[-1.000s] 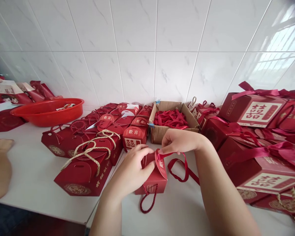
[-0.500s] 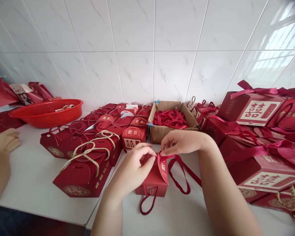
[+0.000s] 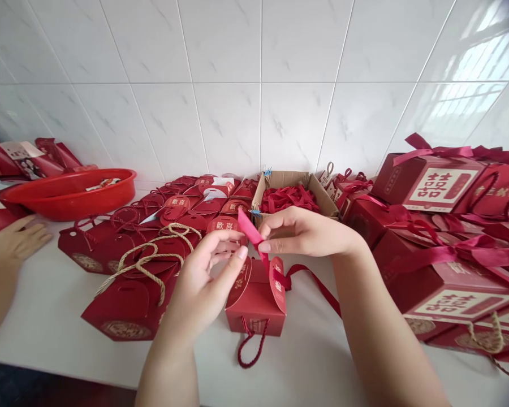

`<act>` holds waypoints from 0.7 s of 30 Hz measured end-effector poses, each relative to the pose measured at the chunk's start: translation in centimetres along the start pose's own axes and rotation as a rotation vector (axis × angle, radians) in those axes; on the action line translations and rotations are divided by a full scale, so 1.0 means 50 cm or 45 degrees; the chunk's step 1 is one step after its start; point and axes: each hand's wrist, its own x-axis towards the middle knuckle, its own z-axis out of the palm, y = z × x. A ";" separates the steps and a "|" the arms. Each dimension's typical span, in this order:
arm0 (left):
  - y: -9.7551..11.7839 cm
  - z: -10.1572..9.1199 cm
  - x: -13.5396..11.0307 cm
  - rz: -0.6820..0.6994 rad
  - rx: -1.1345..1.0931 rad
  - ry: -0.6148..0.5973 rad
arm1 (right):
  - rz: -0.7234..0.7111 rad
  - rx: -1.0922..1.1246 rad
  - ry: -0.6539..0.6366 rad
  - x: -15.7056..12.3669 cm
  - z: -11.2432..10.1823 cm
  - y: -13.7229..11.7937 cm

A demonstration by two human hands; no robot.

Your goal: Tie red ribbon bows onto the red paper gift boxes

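A small red gift box (image 3: 254, 305) stands on the white table before me, its curved top flaps raised and a dark red cord handle (image 3: 251, 357) hanging from its near side. A red ribbon (image 3: 266, 257) runs up out of the box top, and its tail trails to the right across the table. My right hand (image 3: 301, 233) pinches the ribbon between thumb and fingers above the box. Just left of the ribbon's upper end, my left hand (image 3: 212, 271) has its thumb and fingers apart, with nothing visibly held.
Several red boxes (image 3: 123, 305), some with rope handles, crowd the left. A cardboard box (image 3: 324, 195) of ribbons stands behind. Ribbon-tied boxes (image 3: 447, 186) are stacked at right. A red basin (image 3: 72, 195) and another person's hand (image 3: 23, 240) are at far left.
My right hand has lifted the ribbon up from the box top. My left hand has moved left and its fingers have parted. The box flaps have spread. The other person's hand has opened out.
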 end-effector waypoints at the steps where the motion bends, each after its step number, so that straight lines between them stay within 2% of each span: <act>1: -0.004 -0.008 -0.005 -0.080 0.135 -0.103 | -0.030 0.029 0.068 -0.004 -0.001 -0.006; 4: -0.021 -0.031 -0.022 -0.203 0.508 -0.406 | -0.166 0.110 0.288 -0.020 -0.001 -0.025; 7: -0.031 -0.046 -0.035 -0.184 0.655 -0.519 | -0.318 0.129 0.547 -0.038 0.003 -0.047; 9: -0.033 -0.049 -0.039 -0.169 0.666 -0.505 | -0.391 0.088 0.732 -0.049 0.010 -0.062; 14: -0.035 -0.046 -0.031 -0.136 0.576 -0.416 | -0.423 -0.053 1.181 -0.063 0.031 -0.097; 16: -0.034 -0.045 -0.026 -0.122 0.504 -0.384 | -0.519 -0.042 1.325 -0.067 0.031 -0.104; 18: -0.030 -0.044 -0.020 -0.143 0.421 -0.348 | -0.594 0.051 1.376 -0.075 0.021 -0.105; 21: -0.022 -0.043 -0.013 -0.204 0.304 -0.294 | -0.659 0.266 1.257 -0.088 0.000 -0.100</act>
